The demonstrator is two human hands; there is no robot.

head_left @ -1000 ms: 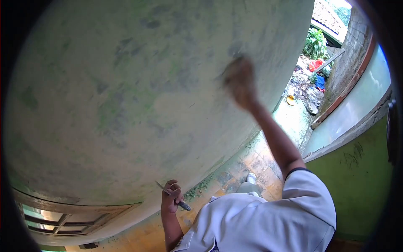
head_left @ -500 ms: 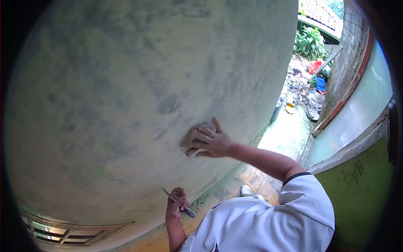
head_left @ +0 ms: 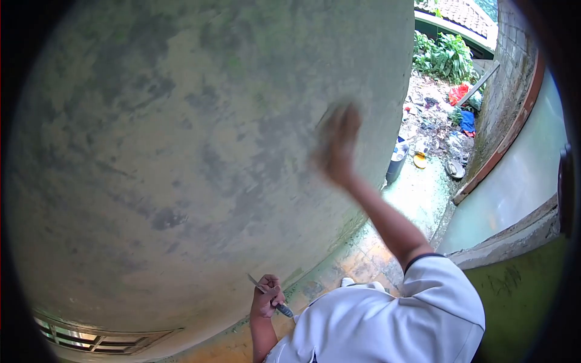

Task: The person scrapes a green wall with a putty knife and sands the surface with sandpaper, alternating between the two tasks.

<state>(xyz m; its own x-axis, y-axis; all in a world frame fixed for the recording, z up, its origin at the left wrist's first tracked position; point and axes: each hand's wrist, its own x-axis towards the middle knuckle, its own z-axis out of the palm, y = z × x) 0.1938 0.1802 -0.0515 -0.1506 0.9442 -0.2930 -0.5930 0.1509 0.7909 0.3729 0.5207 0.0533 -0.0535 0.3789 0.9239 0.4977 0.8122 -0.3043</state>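
Observation:
My right hand (head_left: 336, 145) is raised against the stained grey-green wall (head_left: 181, 151), arm stretched up, and is blurred by motion. The brownish sanding piece it pressed to the wall a moment ago cannot be made out in the blur. Low down, my left hand (head_left: 266, 297) is closed around a thin scraper (head_left: 283, 310) with a dark handle. The scraper's metal blade points up-left, close to the wall's base.
A window grille (head_left: 97, 342) shows at the bottom left. Mossy orange floor tiles (head_left: 363, 254) run between the wall and a low green wall (head_left: 514, 290) on the right. Farther along are a dark bucket (head_left: 396, 160), scattered rubbish (head_left: 436, 121) and plants (head_left: 445, 57).
My right hand has swept from mid-wall up and to the right. A second ago it was also high, so it moves up and down. My left hand stays low with the scraper.

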